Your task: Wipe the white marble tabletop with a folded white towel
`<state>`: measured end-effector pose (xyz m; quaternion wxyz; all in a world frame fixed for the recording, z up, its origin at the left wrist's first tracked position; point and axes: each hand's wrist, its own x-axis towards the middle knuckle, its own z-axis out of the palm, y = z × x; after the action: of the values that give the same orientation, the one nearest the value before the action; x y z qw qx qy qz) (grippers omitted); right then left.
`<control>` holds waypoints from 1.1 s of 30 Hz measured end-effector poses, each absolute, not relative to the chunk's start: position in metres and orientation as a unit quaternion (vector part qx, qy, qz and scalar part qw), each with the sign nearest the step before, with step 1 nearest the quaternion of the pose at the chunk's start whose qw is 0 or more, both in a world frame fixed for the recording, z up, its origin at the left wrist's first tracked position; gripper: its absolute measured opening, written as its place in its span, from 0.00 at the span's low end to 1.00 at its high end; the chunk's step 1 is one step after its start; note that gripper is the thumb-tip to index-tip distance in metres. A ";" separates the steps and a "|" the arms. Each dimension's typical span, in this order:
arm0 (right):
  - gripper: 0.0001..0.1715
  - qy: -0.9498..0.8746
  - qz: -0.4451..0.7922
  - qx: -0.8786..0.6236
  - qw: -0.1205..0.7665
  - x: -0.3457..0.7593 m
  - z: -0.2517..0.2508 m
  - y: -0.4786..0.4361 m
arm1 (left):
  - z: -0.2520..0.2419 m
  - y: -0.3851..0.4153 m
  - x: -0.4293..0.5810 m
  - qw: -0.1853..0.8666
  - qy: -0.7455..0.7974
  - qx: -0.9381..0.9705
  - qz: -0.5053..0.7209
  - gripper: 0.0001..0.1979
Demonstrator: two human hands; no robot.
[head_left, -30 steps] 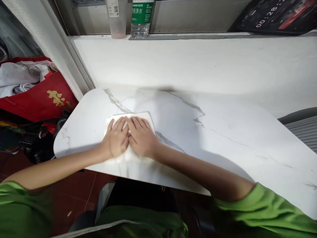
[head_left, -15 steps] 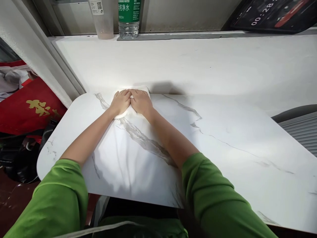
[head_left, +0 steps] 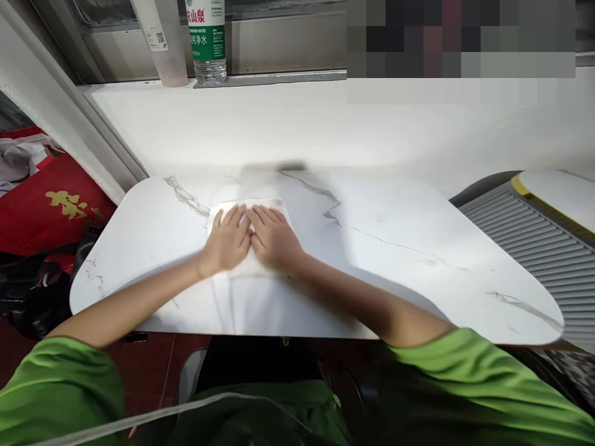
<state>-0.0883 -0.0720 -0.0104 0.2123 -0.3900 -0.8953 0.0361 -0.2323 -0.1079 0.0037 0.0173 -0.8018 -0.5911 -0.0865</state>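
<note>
A folded white cloth (head_left: pixel 246 266) lies flat on the white marble-patterned table (head_left: pixel 395 279). My left hand (head_left: pixel 226 240) rests palm down on the left part of the cloth, its fingers stretched out and slightly apart. Beside it my right hand (head_left: pixel 274 237) presses flat on the right part, fingers also extended forward. The two hands touch at the thumbs and index fingers. Part of the cloth is hidden beneath them, while its far edge and near edge show.
On the ledge behind the table stand a water bottle (head_left: pixel 207 43) and a clear plastic cup (head_left: pixel 162 46). A red bag (head_left: pixel 56 201) sits left of the table. A grey ribbed seat (head_left: pixel 525 241) is at the right. The upper right is pixelated.
Both hands and the cloth have moved from the table's far edge toward me. My elbows have spread outward. The view has shifted, showing more of the table's right end.
</note>
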 end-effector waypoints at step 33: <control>0.29 -0.846 0.056 -0.463 0.258 -0.057 -0.015 0.071 | 0.001 0.057 -0.195 -0.019 -0.549 -0.827 -0.123 0.24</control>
<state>-0.0570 0.0713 -0.0155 0.2577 -0.4633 -0.8461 0.0555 -0.1953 0.0574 0.0013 -0.0190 -0.8268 -0.5485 -0.1233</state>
